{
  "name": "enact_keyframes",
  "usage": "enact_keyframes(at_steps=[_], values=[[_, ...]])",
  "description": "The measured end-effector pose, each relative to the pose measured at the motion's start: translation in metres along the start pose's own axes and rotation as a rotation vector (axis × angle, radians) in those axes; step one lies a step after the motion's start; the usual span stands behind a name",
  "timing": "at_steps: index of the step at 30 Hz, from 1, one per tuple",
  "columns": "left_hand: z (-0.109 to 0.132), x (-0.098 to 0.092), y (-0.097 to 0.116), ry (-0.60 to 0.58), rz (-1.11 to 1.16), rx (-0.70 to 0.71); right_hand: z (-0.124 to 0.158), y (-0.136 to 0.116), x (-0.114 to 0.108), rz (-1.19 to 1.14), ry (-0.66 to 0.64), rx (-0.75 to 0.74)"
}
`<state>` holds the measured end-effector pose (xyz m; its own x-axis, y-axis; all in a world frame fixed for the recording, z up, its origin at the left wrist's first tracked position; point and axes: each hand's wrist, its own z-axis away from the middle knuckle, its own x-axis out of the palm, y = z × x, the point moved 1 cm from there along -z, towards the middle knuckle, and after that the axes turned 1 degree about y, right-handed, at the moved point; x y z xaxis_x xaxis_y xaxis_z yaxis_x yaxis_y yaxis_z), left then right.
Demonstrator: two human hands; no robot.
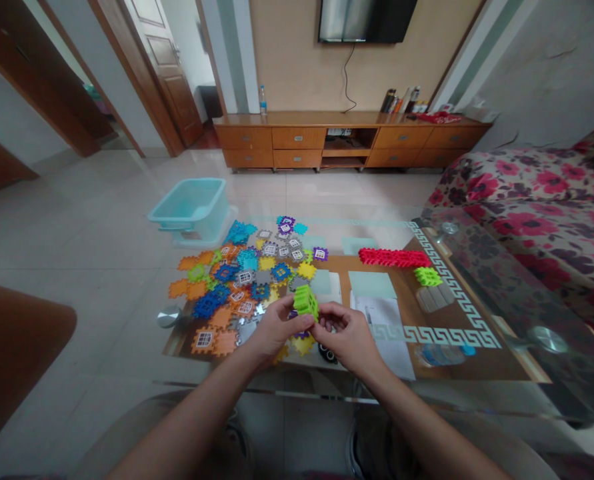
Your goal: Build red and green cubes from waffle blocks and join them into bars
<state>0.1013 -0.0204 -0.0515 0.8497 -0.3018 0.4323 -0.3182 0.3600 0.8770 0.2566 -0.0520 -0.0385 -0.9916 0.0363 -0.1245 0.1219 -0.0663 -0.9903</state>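
A lime-green cube of interlocking plastic waffle blocks sits between the two hands, above the near edge of the table. The left hand grips the cube's left side with its fingers closed around it. The right hand is curled against its lower right side, and its fingers appear to pinch a corner, though the cube partly hides them.

Just beyond the hands, to the left, a wide pile of loose blocks in orange, blue, yellow, grey and purple lies flat, many printed with little windows. Only a few pieces are joined so far. To the far right, a red strip of linked blocks lies on the glass-top table, and a smaller green block cluster sits just near it. Most of the pieces remain unconnected.

A sheet of printed paper lies to the right of the right hand. Past the table's far left corner, a turquoise plastic tub stands on the tiled floor. A floral sofa runs along the right, and a wooden TV cabinet stands against the far wall.
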Motion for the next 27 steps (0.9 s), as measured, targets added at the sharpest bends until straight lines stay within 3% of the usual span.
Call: enact_keyframes(at_steps=[16, 19, 23, 27], values=[[-0.001, 0.001, -0.002, -0.082, 0.029, 0.044, -0.003, 0.004, -0.007, 0.074, 0.028, -0.084], [-0.003, -0.001, -0.004, -0.028, 0.006, 0.056, -0.007, 0.003, -0.012, 0.057, 0.041, -0.069], [-0.003, -0.004, -0.006, 0.109, -0.008, 0.011, -0.017, 0.008, -0.032, 0.105, 0.143, -0.063], [-0.001, -0.001, -0.001, 0.131, 0.028, -0.014, -0.031, 0.021, -0.068, 0.26, 0.322, -0.066]])
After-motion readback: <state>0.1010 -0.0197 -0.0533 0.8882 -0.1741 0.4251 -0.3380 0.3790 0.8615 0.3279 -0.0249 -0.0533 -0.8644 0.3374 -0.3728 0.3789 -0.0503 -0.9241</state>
